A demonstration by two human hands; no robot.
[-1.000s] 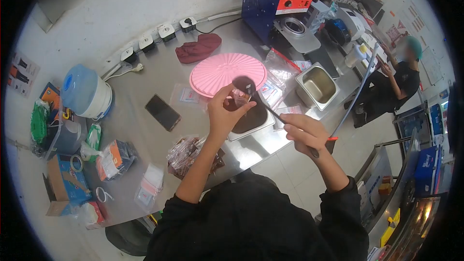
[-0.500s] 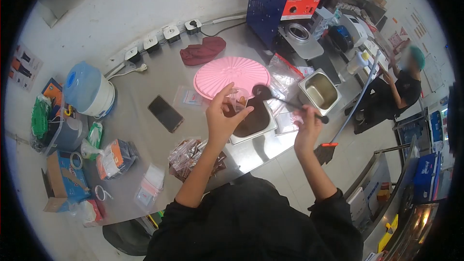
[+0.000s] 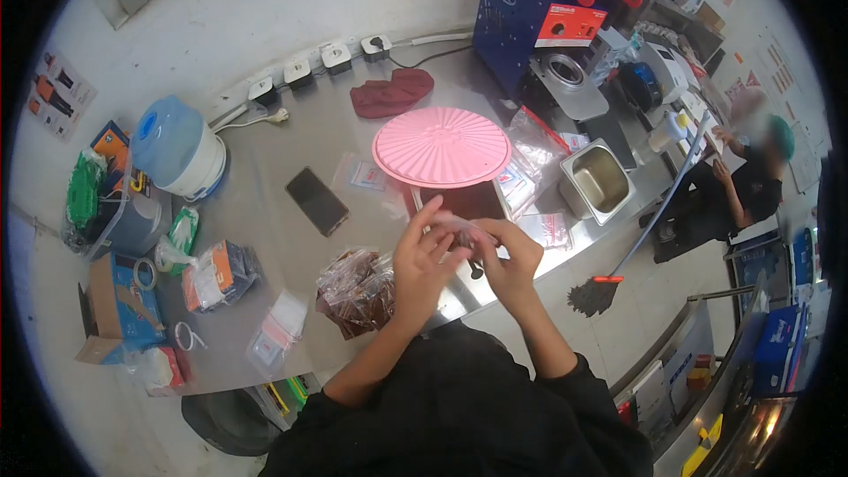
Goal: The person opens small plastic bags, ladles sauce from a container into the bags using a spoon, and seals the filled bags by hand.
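Observation:
A small clear plastic bag (image 3: 465, 228) with something brown inside is between my hands, in front of the steel container. My left hand (image 3: 420, 269) holds the bag's left side, its fingers bent around it. My right hand (image 3: 514, 263) pinches the bag's other edge between thumb and fingers. Behind the bag, the steel container (image 3: 505, 204) with dark brown contents is partly covered by the pink ridged lid (image 3: 442, 147). The knob-like end of the black spoon (image 3: 477, 271) shows below my fingers; its bowl is hidden. A pile of filled brown packets (image 3: 356, 291) lies left of my left hand.
A phone (image 3: 316, 201) lies on the steel table (image 3: 256, 177). An uncovered steel container (image 3: 598, 181) stands on the right, near clear plastic bags (image 3: 541, 155). A maroon cloth (image 3: 392, 93) lies at the back. Another person (image 3: 751, 185) sits beyond a mop (image 3: 649, 225).
My right hand has let go of the black spoon and moved left to the plastic bag. My left hand has come lower with the bag. The view has shifted slightly.

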